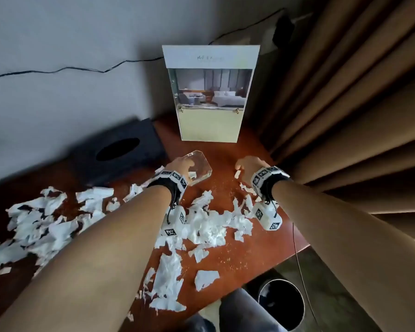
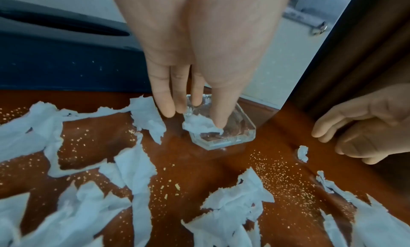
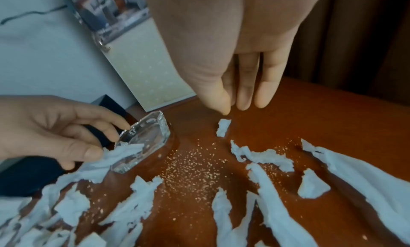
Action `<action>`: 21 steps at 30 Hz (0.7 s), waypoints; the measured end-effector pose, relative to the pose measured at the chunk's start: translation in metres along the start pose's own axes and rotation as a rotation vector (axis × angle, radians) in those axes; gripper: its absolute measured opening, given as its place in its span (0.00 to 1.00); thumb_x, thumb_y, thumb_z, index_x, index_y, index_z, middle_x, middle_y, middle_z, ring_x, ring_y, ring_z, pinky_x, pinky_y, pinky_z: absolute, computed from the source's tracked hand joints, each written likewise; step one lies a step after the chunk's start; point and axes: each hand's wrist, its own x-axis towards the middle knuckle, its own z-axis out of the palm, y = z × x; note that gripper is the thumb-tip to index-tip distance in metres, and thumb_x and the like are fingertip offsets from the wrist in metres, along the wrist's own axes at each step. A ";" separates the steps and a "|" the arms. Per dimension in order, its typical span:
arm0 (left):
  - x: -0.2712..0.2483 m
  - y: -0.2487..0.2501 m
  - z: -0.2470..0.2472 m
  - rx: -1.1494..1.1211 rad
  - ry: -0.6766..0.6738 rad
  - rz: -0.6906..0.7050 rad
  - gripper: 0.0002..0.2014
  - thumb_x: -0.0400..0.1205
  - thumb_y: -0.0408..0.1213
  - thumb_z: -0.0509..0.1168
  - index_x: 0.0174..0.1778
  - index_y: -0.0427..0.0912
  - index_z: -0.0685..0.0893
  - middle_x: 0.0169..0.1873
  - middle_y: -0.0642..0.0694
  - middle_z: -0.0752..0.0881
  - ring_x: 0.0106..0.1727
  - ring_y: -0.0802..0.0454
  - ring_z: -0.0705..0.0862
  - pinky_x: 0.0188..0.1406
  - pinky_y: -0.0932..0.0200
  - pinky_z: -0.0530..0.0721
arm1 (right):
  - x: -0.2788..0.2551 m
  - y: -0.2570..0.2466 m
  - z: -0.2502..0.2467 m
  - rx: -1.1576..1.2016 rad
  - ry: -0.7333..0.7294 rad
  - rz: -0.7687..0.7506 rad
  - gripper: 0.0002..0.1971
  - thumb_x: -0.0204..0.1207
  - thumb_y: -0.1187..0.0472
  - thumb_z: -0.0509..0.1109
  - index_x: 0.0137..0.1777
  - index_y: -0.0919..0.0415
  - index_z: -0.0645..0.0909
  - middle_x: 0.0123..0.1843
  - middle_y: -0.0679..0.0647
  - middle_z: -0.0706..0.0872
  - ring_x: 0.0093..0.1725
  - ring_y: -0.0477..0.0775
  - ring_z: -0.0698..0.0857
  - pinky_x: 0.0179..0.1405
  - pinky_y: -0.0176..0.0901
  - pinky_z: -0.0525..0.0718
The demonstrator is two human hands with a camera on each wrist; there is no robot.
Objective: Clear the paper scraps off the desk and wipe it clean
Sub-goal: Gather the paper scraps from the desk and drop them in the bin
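The left hand point(image 2: 199, 49) reaches into a clear glass dish point(image 2: 233, 133), thumb pressing a paper scrap point(image 2: 199, 125) against its rim, fingers curled round the far edge. The right hand point(image 3: 233, 49) hovers with relaxed fingers just above a small scrap point(image 3: 223, 129), holding nothing. Torn paper scraps point(image 1: 209, 226) and fine crumbs point(image 3: 195, 166) cover the reddish desk point(image 1: 249, 250).

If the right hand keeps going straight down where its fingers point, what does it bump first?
Probably the small paper scrap just under the right hand fingertips, lying on the desk. Nothing else shows in between.
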 end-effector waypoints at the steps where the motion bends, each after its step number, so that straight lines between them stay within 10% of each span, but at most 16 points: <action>1: 0.006 -0.001 0.002 0.000 0.007 0.006 0.25 0.78 0.36 0.73 0.73 0.47 0.78 0.69 0.44 0.81 0.65 0.43 0.83 0.63 0.53 0.81 | 0.004 -0.002 -0.002 -0.048 -0.037 -0.039 0.27 0.74 0.74 0.67 0.69 0.48 0.78 0.64 0.52 0.82 0.48 0.56 0.87 0.41 0.46 0.90; 11: 0.029 0.003 0.010 0.171 -0.052 -0.079 0.13 0.80 0.31 0.66 0.58 0.44 0.88 0.56 0.43 0.88 0.56 0.41 0.87 0.57 0.50 0.86 | 0.020 -0.008 0.004 -0.364 -0.049 -0.142 0.09 0.79 0.66 0.69 0.57 0.59 0.83 0.50 0.54 0.84 0.45 0.54 0.84 0.43 0.45 0.87; 17: 0.017 0.009 0.002 0.115 0.002 -0.096 0.10 0.83 0.32 0.62 0.57 0.41 0.85 0.54 0.40 0.88 0.54 0.38 0.87 0.54 0.48 0.86 | 0.010 0.004 -0.006 -0.104 -0.028 -0.039 0.12 0.78 0.70 0.60 0.50 0.52 0.79 0.43 0.52 0.83 0.36 0.51 0.84 0.31 0.42 0.86; 21: 0.004 0.013 -0.005 0.012 0.024 -0.050 0.08 0.80 0.34 0.66 0.55 0.43 0.85 0.53 0.45 0.88 0.52 0.41 0.87 0.53 0.51 0.86 | -0.001 0.018 -0.014 -0.022 0.028 0.027 0.19 0.79 0.69 0.59 0.51 0.44 0.85 0.53 0.48 0.84 0.45 0.54 0.88 0.43 0.46 0.91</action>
